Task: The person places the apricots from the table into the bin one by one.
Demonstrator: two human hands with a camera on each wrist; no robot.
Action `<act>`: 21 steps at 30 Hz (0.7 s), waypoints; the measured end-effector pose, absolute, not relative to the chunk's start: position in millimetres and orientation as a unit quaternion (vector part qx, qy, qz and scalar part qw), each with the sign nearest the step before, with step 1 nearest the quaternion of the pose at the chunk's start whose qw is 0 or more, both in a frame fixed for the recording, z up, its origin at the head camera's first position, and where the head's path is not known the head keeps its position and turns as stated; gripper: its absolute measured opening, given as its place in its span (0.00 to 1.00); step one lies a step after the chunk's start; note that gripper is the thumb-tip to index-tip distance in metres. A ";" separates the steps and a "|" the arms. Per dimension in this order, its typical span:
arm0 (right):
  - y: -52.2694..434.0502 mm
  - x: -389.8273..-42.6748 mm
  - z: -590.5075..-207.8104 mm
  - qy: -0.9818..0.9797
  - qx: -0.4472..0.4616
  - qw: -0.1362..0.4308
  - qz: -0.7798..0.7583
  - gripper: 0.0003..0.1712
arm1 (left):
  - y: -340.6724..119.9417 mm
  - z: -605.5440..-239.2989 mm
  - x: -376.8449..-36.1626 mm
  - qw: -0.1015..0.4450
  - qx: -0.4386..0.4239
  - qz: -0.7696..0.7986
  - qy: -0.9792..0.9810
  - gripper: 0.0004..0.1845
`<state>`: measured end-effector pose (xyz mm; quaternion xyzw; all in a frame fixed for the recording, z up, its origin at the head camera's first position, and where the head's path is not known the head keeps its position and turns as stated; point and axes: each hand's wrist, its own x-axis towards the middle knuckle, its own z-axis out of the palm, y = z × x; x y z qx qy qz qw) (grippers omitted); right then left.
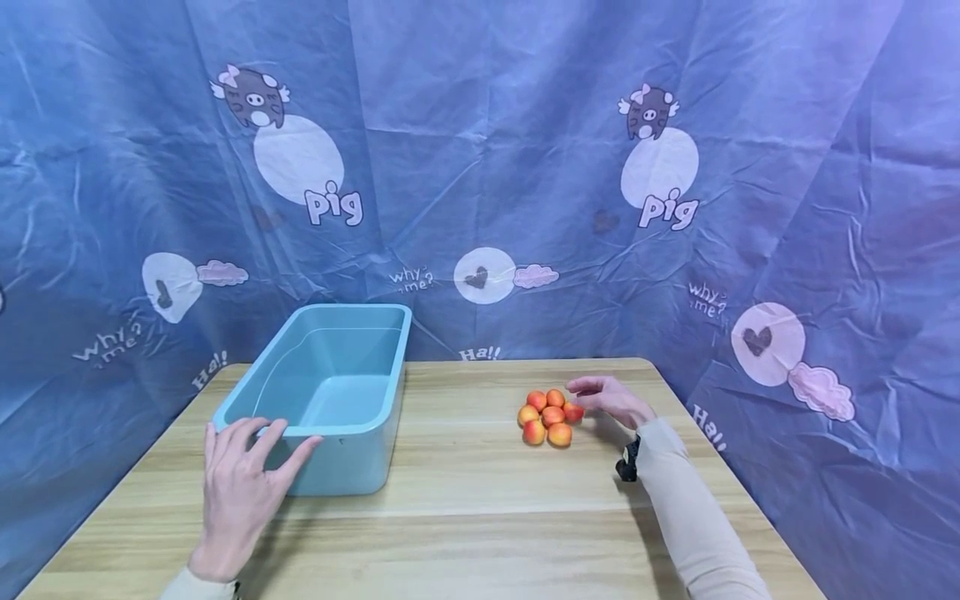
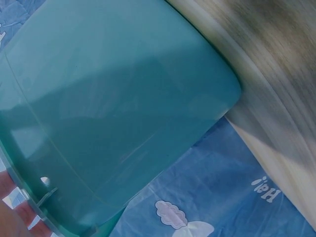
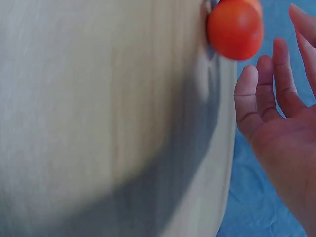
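- resting at the near rim of the blue bin [image 1: 341, 462]: left hand [image 1: 238, 477], its fingers and thumb spread wide.
- right hand [image 1: 613, 402] is wide too, fingers extended, just beside the rightmost red fruit [image 1: 575, 413].
- seven red-orange fruits [image 1: 552, 416] sit clustered on the wooden table [image 1: 472, 475], right of the bin, well apart from it.
- printed blue cloth [image 1: 420, 183] hangs behind.

I'm watching bright, fairly even light washing the counter [image 1: 465, 542], while the blue curtain [image 1: 480, 100] is showing pale sheens along its creases. A soft shadow is trailing beside the right sleeve [image 1: 682, 500], near the counter's right edge. The wrist views are looking dimmer: shade is darkening the tub [image 2: 123, 108], and a red fruit [image 3: 236, 29] is glinting, slightly blurred.
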<state>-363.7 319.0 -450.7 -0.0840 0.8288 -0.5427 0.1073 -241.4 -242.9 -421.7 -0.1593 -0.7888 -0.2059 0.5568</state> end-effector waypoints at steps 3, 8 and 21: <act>321.5 -363.5 -455.7 0.827 -0.079 0.124 -0.543 0.30 | -242.8 -421.5 -240.8 0.556 -0.158 -0.205 -0.790 0.36; 324.2 -365.9 -463.3 0.826 -0.071 0.143 -0.540 0.31 | -242.3 -421.5 -240.8 0.561 -0.160 -0.199 -0.788 0.36; 323.2 -365.4 -471.2 0.834 -0.112 0.156 -0.517 0.29 | -242.2 -420.6 -240.6 0.557 -0.159 -0.199 -0.790 0.36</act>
